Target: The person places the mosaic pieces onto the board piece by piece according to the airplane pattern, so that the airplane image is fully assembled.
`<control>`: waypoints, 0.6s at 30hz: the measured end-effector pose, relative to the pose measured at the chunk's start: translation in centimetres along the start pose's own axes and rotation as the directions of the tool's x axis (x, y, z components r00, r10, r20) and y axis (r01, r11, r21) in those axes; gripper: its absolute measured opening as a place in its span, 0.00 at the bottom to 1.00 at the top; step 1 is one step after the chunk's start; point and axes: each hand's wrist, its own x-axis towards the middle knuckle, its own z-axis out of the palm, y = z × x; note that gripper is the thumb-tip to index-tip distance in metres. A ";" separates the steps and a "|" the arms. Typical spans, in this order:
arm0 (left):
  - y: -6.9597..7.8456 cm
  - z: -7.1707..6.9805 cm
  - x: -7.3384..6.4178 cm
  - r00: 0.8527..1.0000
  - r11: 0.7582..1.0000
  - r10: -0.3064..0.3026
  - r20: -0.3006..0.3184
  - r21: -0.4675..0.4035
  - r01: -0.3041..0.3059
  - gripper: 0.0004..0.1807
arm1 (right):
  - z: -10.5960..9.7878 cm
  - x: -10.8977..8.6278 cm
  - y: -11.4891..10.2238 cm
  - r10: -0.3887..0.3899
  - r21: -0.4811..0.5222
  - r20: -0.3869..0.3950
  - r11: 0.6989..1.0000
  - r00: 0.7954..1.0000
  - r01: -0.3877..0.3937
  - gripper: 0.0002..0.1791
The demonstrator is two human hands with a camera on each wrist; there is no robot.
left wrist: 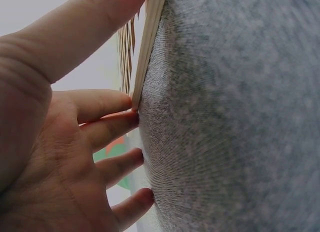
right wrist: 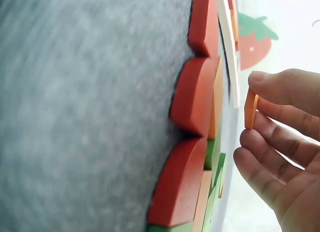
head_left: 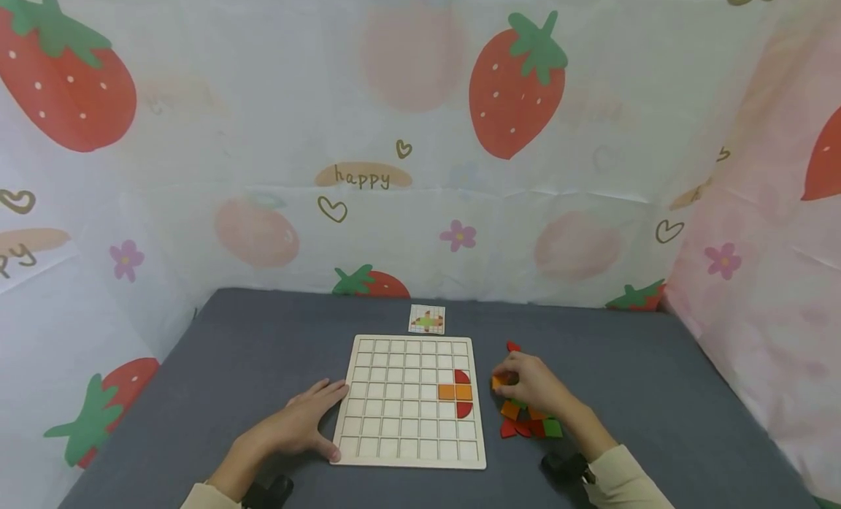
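A pale wooden grid board lies on the table. My left hand rests along its left edge, fingers spread and thumb at the near corner; the left wrist view has those fingertips by the board's side. Between thumb and fingers, my right hand pinches an orange square tile, held above the loose pieces right of the board. Two orange squares sit side by side in the grid near its right edge, with a red curved piece above and another red curved piece below the right-hand one.
Loose red, green and orange pieces lie under and near the right hand, among them a green square and a red piece. Behind the board is a small pattern card. A strawberry-print curtain borders the grey table.
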 end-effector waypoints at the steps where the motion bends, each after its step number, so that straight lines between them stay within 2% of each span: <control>1: 0.1 0.0 0.0 1.000 1.000 0.002 0.000 0.001 -0.002 0.59 | 0.1 0.0 -0.1 0.000 0.000 -0.003 1.000 1.000 0.000 0.13; 12: 0.0 -0.1 -0.1 1.000 1.000 0.010 0.007 -0.001 -0.010 0.59 | 0.6 -0.2 -2.2 0.009 0.026 -0.008 1.000 1.000 -0.009 0.13; 18: -0.1 0.1 0.0 1.000 1.000 0.007 0.003 0.000 -0.007 0.59 | 0.5 -0.2 -3.3 -0.023 0.038 -0.020 0.999 1.000 0.024 0.13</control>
